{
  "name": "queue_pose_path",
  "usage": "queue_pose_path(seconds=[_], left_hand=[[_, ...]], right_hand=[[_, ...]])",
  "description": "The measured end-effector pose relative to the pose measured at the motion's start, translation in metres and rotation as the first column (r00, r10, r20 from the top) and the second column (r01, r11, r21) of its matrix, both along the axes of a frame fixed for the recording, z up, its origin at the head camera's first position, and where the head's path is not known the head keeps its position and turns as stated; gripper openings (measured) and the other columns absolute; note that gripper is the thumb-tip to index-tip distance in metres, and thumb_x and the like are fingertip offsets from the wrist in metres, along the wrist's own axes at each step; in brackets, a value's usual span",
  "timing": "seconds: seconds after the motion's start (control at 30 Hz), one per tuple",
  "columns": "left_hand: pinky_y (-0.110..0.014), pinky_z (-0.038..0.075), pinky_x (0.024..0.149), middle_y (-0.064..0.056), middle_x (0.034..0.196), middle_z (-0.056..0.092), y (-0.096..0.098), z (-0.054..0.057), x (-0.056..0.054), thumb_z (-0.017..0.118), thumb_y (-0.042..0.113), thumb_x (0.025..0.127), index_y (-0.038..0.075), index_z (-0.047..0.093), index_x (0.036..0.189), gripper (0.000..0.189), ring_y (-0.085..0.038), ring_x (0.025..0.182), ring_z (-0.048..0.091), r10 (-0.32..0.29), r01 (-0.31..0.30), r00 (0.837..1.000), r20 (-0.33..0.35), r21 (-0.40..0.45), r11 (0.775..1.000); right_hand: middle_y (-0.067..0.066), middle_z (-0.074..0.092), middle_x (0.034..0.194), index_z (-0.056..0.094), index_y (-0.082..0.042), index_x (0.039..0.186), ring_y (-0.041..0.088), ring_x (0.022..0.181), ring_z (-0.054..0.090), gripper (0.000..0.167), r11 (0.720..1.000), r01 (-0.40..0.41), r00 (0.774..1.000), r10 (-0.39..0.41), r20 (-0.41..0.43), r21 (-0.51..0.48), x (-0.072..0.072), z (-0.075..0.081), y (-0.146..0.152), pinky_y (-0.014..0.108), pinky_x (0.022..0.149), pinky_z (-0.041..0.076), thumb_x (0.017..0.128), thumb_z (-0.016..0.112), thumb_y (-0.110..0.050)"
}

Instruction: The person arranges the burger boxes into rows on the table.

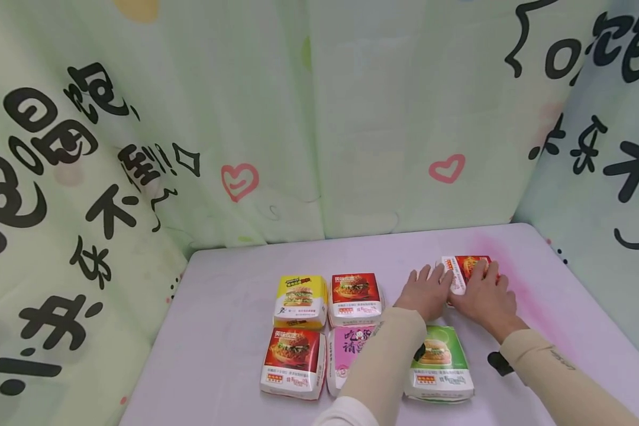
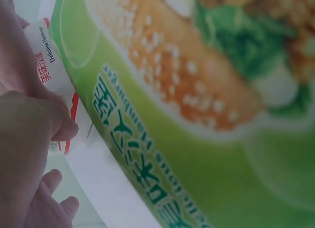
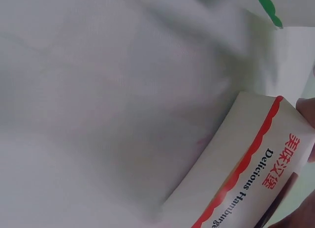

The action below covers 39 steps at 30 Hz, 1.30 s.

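At the back right of the table, a red-and-white hamburger box [image 1: 452, 264] lies between the two hands in the head view. My right hand [image 1: 487, 299] reaches over it from the near right and grips it, covering much of its top. On its left side, my left hand [image 1: 423, 291] touches it, fingers mostly straight and pointing away. The box's white side [image 3: 261, 161] with a red scalloped edge shows in the right wrist view. Below the left forearm's right side stands a green-and-white hamburger box [image 1: 442, 373], which fills much of the left wrist view.
Left of the arms, a yellow box [image 1: 300, 299] and a red box [image 1: 354, 293] form the back row. Before them sit another red box [image 1: 293, 358] and a pink box [image 1: 346, 349], partly hidden by my left sleeve. Printed curtains [image 1: 373, 118] surround the pale table [image 1: 218, 355].
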<state>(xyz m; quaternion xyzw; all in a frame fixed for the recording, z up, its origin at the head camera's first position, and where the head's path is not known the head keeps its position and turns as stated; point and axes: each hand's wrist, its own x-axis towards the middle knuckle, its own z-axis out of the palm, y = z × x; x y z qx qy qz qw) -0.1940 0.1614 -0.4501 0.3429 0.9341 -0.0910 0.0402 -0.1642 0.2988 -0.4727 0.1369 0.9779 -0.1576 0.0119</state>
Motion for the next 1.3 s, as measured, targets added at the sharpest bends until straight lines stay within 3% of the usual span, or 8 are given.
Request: queue_pose_path(seconds=[0.2, 0.43, 0.6, 0.83, 1.13, 1.3], left_hand=[[-0.032, 0.032, 0.120, 0.013, 0.163, 0.024, 0.001, -0.001, 0.001, 0.048, 0.043, 0.102, 0.035, 0.022, 0.157, 0.061, -0.010, 0.150, 0.027, 0.002, -0.003, 1.000, -0.031, -0.022, 1.000], [-0.032, 0.031, 0.121, 0.013, 0.164, 0.021, -0.002, 0.002, 0.002, 0.048, 0.045, 0.102, 0.036, 0.022, 0.156, 0.061, -0.010, 0.151, 0.025, 0.004, -0.005, 1.000, -0.022, -0.038, 0.999], [-0.033, 0.033, 0.120, 0.012, 0.164, 0.021, -0.009, 0.003, -0.001, 0.051, 0.044, 0.101, 0.034, 0.024, 0.157, 0.063, -0.011, 0.151, 0.025, -0.011, 0.010, 1.000, -0.017, -0.018, 1.000], [-0.031, 0.031, 0.121, 0.014, 0.165, 0.018, -0.016, 0.006, -0.009, 0.055, 0.041, 0.099, 0.035, 0.020, 0.158, 0.068, -0.009, 0.152, 0.021, 0.001, -0.001, 1.000, 0.008, -0.002, 1.000], [-0.031, 0.031, 0.121, 0.011, 0.166, 0.016, -0.027, 0.006, -0.015, 0.059, 0.039, 0.098, 0.033, 0.018, 0.158, 0.073, -0.012, 0.152, 0.021, -0.018, 0.018, 0.999, -0.044, 0.001, 1.000], [-0.032, 0.033, 0.120, 0.008, 0.166, 0.018, -0.035, 0.008, -0.018, 0.062, 0.035, 0.097, 0.032, 0.018, 0.158, 0.075, -0.014, 0.152, 0.023, -0.031, 0.033, 0.997, -0.064, 0.023, 0.999]], right_hand=[[0.055, 0.014, 0.135, 0.010, 0.021, 0.143, 0.071, 0.117, 0.028, 0.110, 0.998, 0.047, 0.999, -0.046, 0.024, -0.049, 0.002, -0.003, 0.001, 0.081, 0.097, 0.032, 0.081, 0.069, -0.049], [0.048, 0.023, 0.120, 0.010, 0.018, 0.143, 0.064, 0.106, 0.033, 0.113, 0.997, 0.043, 0.998, -0.039, 0.050, -0.064, 0.000, -0.003, 0.001, 0.076, 0.083, 0.044, 0.079, 0.071, -0.053], [0.046, 0.028, 0.115, 0.014, 0.018, 0.139, 0.063, 0.102, 0.037, 0.110, 0.999, -0.011, 1.000, 0.010, -0.009, -0.051, 0.001, -0.002, 0.000, 0.074, 0.078, 0.047, 0.077, 0.073, -0.052], [0.048, 0.029, 0.126, 0.013, 0.024, 0.141, 0.065, 0.108, 0.037, 0.117, 0.993, -0.117, 0.988, 0.114, -0.103, -0.015, -0.003, 0.002, -0.005, 0.077, 0.081, 0.045, 0.079, 0.073, -0.055], [0.046, 0.029, 0.134, 0.012, 0.023, 0.144, 0.061, 0.110, 0.038, 0.123, 0.981, -0.193, 0.972, 0.192, -0.135, 0.007, -0.007, 0.005, -0.009, 0.074, 0.082, 0.046, 0.076, 0.076, -0.057], [0.043, 0.032, 0.138, 0.016, 0.019, 0.146, 0.060, 0.114, 0.040, 0.118, 0.963, -0.268, 0.946, 0.268, -0.183, 0.021, -0.008, 0.008, -0.013, 0.073, 0.084, 0.047, 0.075, 0.078, -0.051]])
